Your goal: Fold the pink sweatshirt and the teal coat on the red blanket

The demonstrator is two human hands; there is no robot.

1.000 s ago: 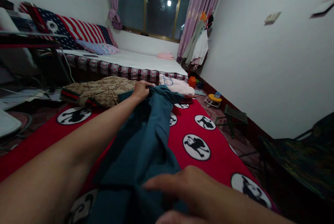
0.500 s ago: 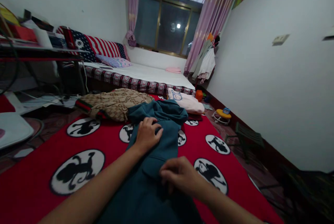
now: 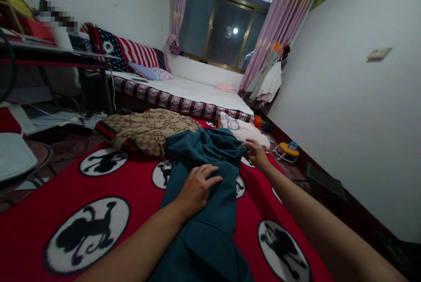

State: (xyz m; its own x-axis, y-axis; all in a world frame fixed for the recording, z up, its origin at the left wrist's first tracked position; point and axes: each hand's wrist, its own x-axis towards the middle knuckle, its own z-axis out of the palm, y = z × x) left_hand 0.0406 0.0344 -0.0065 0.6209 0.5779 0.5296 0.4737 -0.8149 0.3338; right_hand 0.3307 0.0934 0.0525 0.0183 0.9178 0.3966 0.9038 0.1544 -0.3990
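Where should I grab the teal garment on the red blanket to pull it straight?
Probably the bunched far end of the teal cloth garment, taken from the right, where the right hand already meets its edge. The left hand lies flat on the middle, and the folds there stand up, so they pinch easily.

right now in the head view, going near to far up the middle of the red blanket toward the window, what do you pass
left hand flat on the teal garment → right hand at the garment's far edge → pink folded cloth → patterned edge of the bed → white mattress → window
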